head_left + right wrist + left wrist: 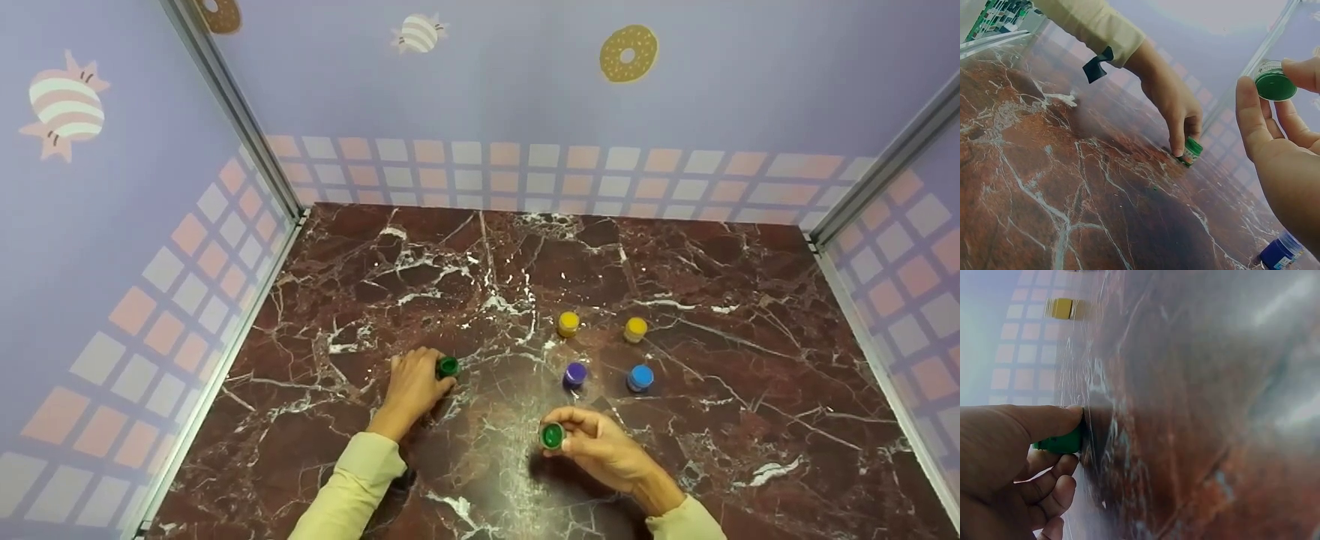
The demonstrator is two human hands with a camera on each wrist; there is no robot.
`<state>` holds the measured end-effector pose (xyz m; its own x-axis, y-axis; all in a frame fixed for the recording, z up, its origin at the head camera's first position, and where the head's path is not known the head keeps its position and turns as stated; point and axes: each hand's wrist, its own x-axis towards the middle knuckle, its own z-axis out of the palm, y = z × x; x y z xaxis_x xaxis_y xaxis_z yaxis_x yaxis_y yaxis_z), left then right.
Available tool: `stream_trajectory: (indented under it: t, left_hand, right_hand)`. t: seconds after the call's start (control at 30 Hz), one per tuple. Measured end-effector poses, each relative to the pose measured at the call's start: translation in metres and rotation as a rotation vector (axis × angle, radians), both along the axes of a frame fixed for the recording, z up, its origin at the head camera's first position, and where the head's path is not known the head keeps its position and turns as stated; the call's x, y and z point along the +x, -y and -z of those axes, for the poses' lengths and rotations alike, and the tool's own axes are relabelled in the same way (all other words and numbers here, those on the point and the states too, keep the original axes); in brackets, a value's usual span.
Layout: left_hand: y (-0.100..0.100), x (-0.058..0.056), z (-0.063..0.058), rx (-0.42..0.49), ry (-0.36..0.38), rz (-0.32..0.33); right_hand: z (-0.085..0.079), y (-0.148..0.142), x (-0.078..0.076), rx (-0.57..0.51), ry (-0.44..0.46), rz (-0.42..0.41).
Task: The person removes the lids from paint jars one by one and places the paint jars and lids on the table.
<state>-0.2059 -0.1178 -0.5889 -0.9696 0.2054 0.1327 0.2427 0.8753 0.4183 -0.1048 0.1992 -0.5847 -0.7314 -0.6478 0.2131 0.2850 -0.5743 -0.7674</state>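
My left hand (415, 382) grips a small green paint jar (448, 366) low at the tabletop, left of the other jars. Its thumb and fingers close round the jar's side, and the green wall (1064, 441) shows between them in the left wrist view. Nearer to me, my right hand (604, 450) pinches a second green paint jar (553, 435) between thumb and fingers. That jar is raised over the table, its round green face towards the head camera. In the right wrist view its green end (1276, 85) faces the lens, below a clear part.
Beyond my right hand stand a purple jar (575, 374) and a blue jar (640, 378). Two yellow jars, a left one (568, 324) and a right one (635, 329), stand farther back. Patterned panels (525, 97) enclose the marbled tabletop (750, 315). A dark strap (1098, 65) hangs at the left sleeve.
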Motion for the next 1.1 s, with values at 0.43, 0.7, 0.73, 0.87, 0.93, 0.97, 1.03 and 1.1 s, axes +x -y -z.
stream_trajectory:
  t: [0.43, 0.7, 0.73, 0.87, 0.93, 0.97, 1.03, 1.1]
  left_hand:
    - [0.001, -0.019, -0.002, 0.014, 0.039, -0.047]
    - [0.005, -0.036, -0.004, 0.0, 0.074, -0.076]
    - [0.005, -0.037, -0.004, -0.003, 0.078, -0.078]
    - [0.005, -0.045, -0.004, -0.009, 0.087, -0.088]
    - [0.005, -0.049, -0.004, -0.011, 0.087, -0.092]
    - [0.005, -0.05, -0.004, -0.011, 0.086, -0.093]
    - [0.005, -0.054, -0.005, -0.009, 0.091, -0.098]
    - [0.006, -0.057, -0.005, -0.007, 0.096, -0.106]
  right_hand:
    - [0.004, 0.0, -0.001, 0.033, 0.027, 0.006]
    - [0.005, 0.0, 0.0, 0.059, 0.041, 0.02]
    - [0.005, 0.0, 0.0, 0.06, 0.044, 0.022]
    - [0.005, 0.0, 0.0, 0.058, 0.053, 0.018]
    - [0.005, 0.001, 0.0, 0.061, 0.067, 0.016]
    - [0.005, 0.0, 0.0, 0.062, 0.066, 0.014]
    - [0.006, 0.0, -0.001, 0.064, 0.065, 0.01]
    - [0.006, 0.0, -0.001, 0.066, 0.066, 0.009]
